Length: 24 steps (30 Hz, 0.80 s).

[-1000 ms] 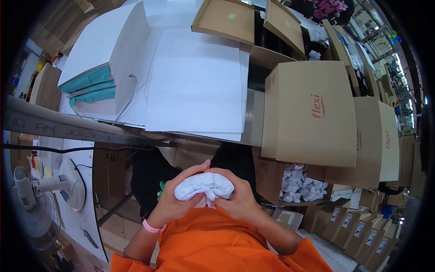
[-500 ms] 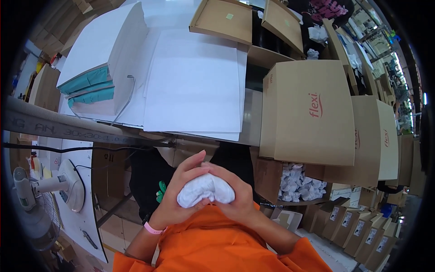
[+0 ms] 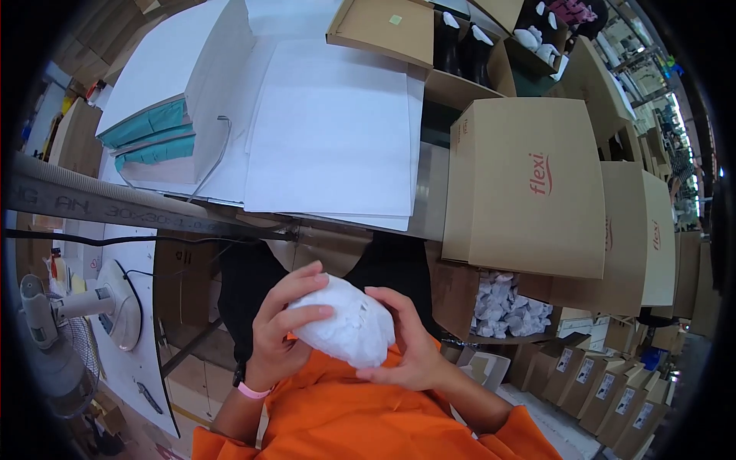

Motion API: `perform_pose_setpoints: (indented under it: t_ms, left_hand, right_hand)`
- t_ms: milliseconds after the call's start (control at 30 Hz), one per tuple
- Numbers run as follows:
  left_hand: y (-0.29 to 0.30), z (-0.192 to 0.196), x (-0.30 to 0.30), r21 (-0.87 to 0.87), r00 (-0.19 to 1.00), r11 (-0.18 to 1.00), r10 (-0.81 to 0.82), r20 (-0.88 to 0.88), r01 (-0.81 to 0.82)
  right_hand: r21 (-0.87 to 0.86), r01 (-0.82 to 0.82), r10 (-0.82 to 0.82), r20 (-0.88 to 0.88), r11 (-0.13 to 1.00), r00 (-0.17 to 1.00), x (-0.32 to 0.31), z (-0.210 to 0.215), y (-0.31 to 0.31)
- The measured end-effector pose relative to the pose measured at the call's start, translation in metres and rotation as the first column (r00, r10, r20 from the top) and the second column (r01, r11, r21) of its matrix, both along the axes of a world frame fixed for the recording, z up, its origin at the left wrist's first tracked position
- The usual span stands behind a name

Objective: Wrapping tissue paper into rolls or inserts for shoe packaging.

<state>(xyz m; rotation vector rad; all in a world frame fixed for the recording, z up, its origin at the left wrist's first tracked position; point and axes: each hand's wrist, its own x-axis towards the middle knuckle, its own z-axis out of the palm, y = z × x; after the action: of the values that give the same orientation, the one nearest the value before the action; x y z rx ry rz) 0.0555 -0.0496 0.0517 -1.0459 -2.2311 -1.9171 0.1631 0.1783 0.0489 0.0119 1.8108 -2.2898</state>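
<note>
A crumpled ball of white paper (image 3: pixel 345 320) is held between my two hands, above my lap and in front of my orange shirt. My left hand (image 3: pixel 285 330) grips its left side, with fingers curved over the top. On the right side, my right hand (image 3: pixel 410 341) has its fingers at the upper edge and its thumb at the lower edge. Beyond my hands, a stack of flat white paper sheets (image 3: pixel 330 138) lies on the table. An open carton of similar crumpled paper wads (image 3: pixel 510 307) stands to the right, below the table's level.
Brown cardboard boxes (image 3: pixel 537 184) stand at the right. Behind them, black boots (image 3: pixel 464 50) lie in an open box. A metal rail (image 3: pixel 115 203) crosses the left, near a white fan (image 3: pixel 115 307) and a box cutter (image 3: pixel 149 397). Shoeboxes (image 3: pixel 606 387) line the lower right.
My hands have turned the paper ball and spread apart, so more of it shows. In the back, a box lid has shifted, uncovering the black boots.
</note>
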Motion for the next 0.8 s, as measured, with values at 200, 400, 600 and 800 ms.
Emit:
perform_pose_setpoints:
  t_ms: [200,400,600,800]
  left_hand:
    - [-0.001,0.019,-0.014,-0.378,0.947,0.872,0.252,-0.200,-0.312]
    - [-0.029,0.016,0.020,0.147,0.568,0.983,-0.183,0.803,0.110]
    - [0.001,-0.014,0.019,0.529,0.382,0.844,-0.463,0.800,-0.086]
    - [0.023,-0.007,-0.001,0.112,0.505,0.993,-0.081,0.859,-0.031]
  right_hand:
    - [0.306,0.127,-0.110,-0.071,0.944,0.991,-0.016,0.010,0.006]
    - [0.540,0.420,-0.010,-0.606,0.729,0.795,-0.041,0.003,0.007]
    - [0.480,0.410,-0.058,-0.592,0.776,0.804,-0.038,0.000,-0.016]
    - [0.616,0.341,-0.063,-0.426,0.710,0.902,-0.029,-0.009,-0.009]
